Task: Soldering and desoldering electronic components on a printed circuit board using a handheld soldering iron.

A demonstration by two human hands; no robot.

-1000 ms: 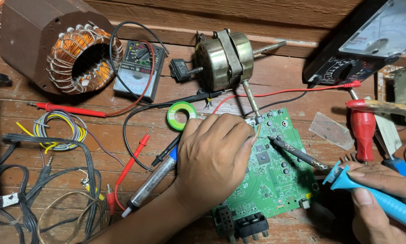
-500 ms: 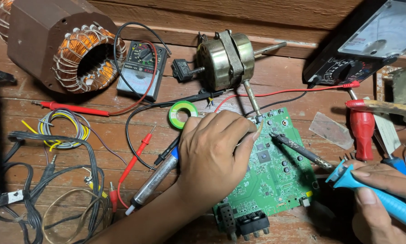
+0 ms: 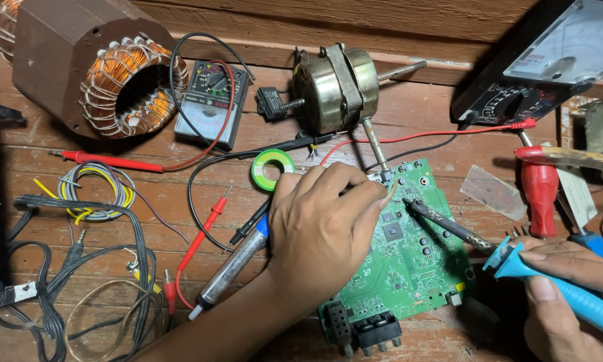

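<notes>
The green circuit board (image 3: 415, 258) lies flat on the wooden bench (image 3: 449, 114), near its front edge, with a black connector block at its lower corner. The left hand (image 3: 321, 228) rests palm-down on the board's left part, fingers curled and fingertips pressed close to the chips; it grips nothing that can be seen. The right hand (image 3: 569, 295) is closed around the blue handle of a soldering iron (image 3: 449, 224), whose dark tip sits on the board just beside the left fingertips. The main risk judged here is a burn: the tip and those fingers are almost touching, and a small slip would bring them together. If the holding hand shifts, the board could slide and the tip could drag across neighbouring components or bridge pads. A second iron (image 3: 231, 271) and red and black probe leads (image 3: 201, 234) lie just left of the wrist, where a sleeve or forearm could snag them.
</notes>
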